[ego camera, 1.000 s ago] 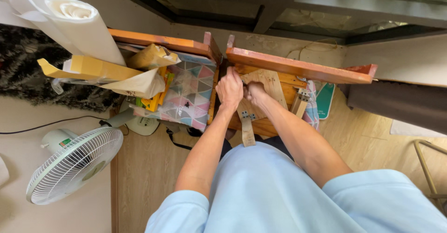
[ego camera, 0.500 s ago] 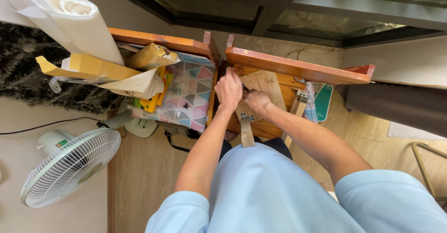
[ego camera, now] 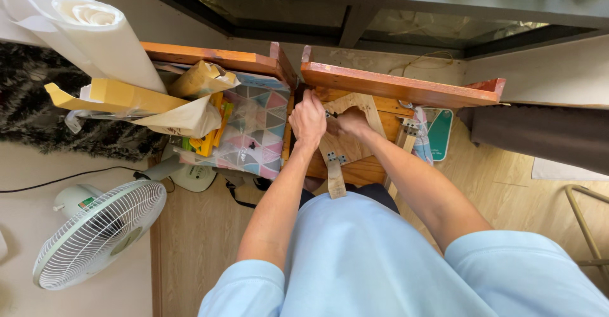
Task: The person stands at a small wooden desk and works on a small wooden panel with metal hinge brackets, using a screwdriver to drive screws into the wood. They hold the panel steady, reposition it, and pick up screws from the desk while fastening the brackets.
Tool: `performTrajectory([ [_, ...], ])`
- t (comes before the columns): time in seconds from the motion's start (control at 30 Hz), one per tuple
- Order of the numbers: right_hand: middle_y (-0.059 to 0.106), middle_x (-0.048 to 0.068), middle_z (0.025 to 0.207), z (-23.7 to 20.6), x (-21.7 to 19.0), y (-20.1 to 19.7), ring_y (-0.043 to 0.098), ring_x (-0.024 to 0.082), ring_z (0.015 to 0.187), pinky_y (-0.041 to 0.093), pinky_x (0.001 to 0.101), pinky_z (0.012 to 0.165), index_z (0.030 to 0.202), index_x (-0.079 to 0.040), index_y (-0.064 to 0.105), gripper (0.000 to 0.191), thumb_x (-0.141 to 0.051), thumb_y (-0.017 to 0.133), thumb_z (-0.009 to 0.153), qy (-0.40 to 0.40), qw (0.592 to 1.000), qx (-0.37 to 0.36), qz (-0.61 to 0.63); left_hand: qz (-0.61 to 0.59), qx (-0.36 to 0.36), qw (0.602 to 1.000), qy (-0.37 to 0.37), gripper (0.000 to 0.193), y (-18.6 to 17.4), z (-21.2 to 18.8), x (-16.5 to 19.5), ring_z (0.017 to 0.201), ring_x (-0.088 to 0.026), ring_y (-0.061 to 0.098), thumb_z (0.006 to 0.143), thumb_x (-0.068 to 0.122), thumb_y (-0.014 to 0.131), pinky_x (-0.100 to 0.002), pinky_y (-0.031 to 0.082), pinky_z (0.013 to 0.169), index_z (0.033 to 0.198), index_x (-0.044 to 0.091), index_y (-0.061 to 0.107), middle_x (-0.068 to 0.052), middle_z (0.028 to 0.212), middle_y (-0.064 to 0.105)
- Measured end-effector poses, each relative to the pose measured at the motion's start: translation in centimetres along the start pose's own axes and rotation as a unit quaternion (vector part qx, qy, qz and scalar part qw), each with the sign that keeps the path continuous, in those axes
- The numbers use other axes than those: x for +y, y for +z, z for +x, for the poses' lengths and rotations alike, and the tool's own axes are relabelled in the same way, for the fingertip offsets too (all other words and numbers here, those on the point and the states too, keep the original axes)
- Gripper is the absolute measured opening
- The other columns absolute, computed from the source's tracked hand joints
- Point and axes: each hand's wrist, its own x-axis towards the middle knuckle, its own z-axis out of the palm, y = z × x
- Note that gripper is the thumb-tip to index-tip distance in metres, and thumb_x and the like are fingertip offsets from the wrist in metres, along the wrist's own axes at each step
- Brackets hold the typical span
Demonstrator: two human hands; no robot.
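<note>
My left hand point(ego camera: 309, 119) is closed in a fist at the gap between two orange wooden boards point(ego camera: 399, 87). Whatever is inside the fist is hidden. My right hand point(ego camera: 353, 122) is right beside it, fingers curled over the top of a shaped plywood piece point(ego camera: 347, 147) with small metal hinges point(ego camera: 335, 158). A narrow wooden strip point(ego camera: 335, 181) hangs down from that piece towards my lap. Both forearms reach forward from my light blue shirt.
A patterned triangle-print bag point(ego camera: 254, 127) with yellow items stands at the left, under a paper roll point(ego camera: 104, 38) and cardboard point(ego camera: 120, 96). A white fan point(ego camera: 101, 231) is on the floor at lower left, a dark rug point(ego camera: 38, 108) far left, a teal object point(ego camera: 439, 133) at the right.
My right hand dipped a little along the plywood piece and came back up beside my left hand. My left fist has stayed where it was.
</note>
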Motion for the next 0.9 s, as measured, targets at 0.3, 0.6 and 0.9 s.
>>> performTrajectory([
  [0.3,0.076,0.017,0.107,1.6,-0.5,2.3,0.074,0.028,0.096,0.06,0.0396,0.081,0.105,-0.004,0.076,0.021,-0.012,0.062,0.091,-0.324,0.786,0.005,-0.527,-0.012,0.002,1.0,0.0,0.034,0.2,0.3,-0.2,0.081,-0.05,0.069,0.105,0.03,0.041,-0.062,0.052,0.074,0.103,0.006,0.065,-0.026,0.085,0.073],
  [0.6,0.07,0.03,0.103,1.1,-2.7,1.7,0.074,0.037,0.091,0.062,0.0407,0.077,0.103,0.008,0.066,0.027,-0.014,0.065,0.088,-0.125,0.975,0.058,-0.175,-0.012,0.0,1.0,0.0,0.034,0.1,0.2,0.0,0.078,-0.049,0.07,0.105,0.03,0.041,-0.061,0.053,0.072,0.102,0.006,0.065,-0.025,0.082,0.073],
  [0.9,0.075,0.023,0.088,1.2,-1.8,1.1,0.078,0.031,0.082,0.063,0.0381,0.076,0.094,0.006,0.071,0.027,-0.018,0.073,0.083,0.1,0.969,0.181,0.132,0.01,0.008,1.0,0.008,0.033,0.3,0.1,0.1,0.077,-0.051,0.069,0.105,0.03,0.042,-0.063,0.052,0.072,0.104,0.007,0.065,-0.027,0.081,0.072],
])
